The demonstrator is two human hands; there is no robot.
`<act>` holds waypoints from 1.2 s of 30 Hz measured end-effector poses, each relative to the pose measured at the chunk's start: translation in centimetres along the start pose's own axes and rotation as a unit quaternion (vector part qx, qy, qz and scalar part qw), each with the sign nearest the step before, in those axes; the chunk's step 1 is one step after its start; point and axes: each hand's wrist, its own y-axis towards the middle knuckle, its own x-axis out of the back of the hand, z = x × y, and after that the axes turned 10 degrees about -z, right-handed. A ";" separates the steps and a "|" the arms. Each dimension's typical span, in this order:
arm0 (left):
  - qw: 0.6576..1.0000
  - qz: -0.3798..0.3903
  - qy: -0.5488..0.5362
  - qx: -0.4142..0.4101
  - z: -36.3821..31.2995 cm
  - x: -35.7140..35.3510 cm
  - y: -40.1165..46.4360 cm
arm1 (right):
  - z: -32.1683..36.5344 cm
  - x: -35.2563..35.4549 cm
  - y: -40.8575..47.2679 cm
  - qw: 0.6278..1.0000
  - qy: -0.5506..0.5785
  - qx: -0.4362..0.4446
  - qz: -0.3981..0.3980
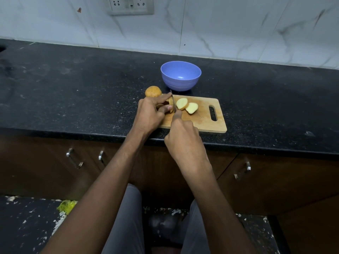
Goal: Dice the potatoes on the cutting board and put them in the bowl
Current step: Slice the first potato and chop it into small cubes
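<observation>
Left hand [149,112] curls its fingers round the brown-skinned potato piece being cut [169,105] at the left end of the rectangular wooden cutting board [203,120], pinning it so it can't roll, fingertips tucked just beside the blade. Right hand [183,138] wraps its fingers round the handle of the thin steel knife [173,103], index finger stretched along the top, likely to steer the cut; the blade stands upright in the potato. Two pale cut potato slices [187,105] lie overlapping mid-board, not yet diced. Whole brown potato [153,91] sits at the board's back-left corner, waiting. Round blue plastic bowl [180,75] stands on the black speckled counter [73,92] just behind the board, holding nothing visible, reach unobstructed. Slices crowd the cutting zone slightly.
</observation>
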 end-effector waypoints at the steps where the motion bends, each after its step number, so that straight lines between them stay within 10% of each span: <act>1: 1.000 -0.002 -0.003 0.002 0.0 0.0 0.0 | 0.0 0.0 0.1 1.000 -0.004 0.003 -0.001; 26: 0.997 0.014 -0.068 0.028 -0.1 0.2 -0.3 | -3.0 1.6 -0.3 0.990 0.116 -0.048 0.061; 36: 0.994 -0.068 0.006 -0.083 0.8 0.3 -0.6 | -7.6 2.7 4.2 0.968 0.186 -0.100 -0.134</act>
